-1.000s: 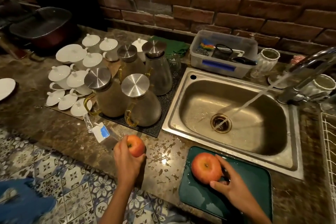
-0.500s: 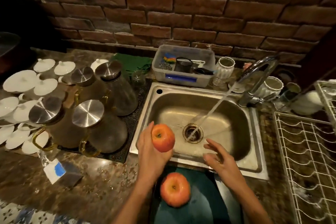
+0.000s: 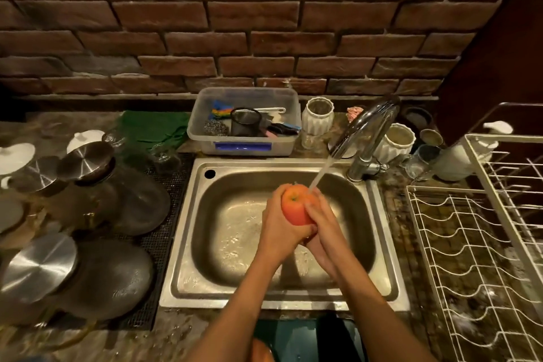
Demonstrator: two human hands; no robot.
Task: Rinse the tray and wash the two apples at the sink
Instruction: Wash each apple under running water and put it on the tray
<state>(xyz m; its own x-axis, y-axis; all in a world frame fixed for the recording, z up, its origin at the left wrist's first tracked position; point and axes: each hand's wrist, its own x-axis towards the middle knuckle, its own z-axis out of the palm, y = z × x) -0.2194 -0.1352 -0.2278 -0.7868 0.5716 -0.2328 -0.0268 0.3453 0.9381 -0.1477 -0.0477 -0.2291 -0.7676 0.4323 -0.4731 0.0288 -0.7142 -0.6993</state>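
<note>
A red-orange apple (image 3: 295, 206) is held over the steel sink (image 3: 188, 244), right under the water running from the chrome tap (image 3: 367, 132). My left hand (image 3: 276, 229) wraps its left side and my right hand (image 3: 323, 223) covers its right side and underside. The dark green tray (image 3: 296, 338) lies on the counter at the sink's near edge, mostly hidden by my forearms. A sliver of the second apple (image 3: 260, 351) shows on the tray at the bottom edge.
Glass jugs with steel lids (image 3: 38, 267) crowd a black mat left of the sink. A clear plastic tub of scrubbers (image 3: 244, 120) and white ribbed cups (image 3: 318, 116) stand behind it. A white wire dish rack (image 3: 476, 244) fills the right counter.
My left hand carried the apple from the counter into the sink under the water stream. My right hand left the tray apple and closed onto the held apple. The camera view shifted right.
</note>
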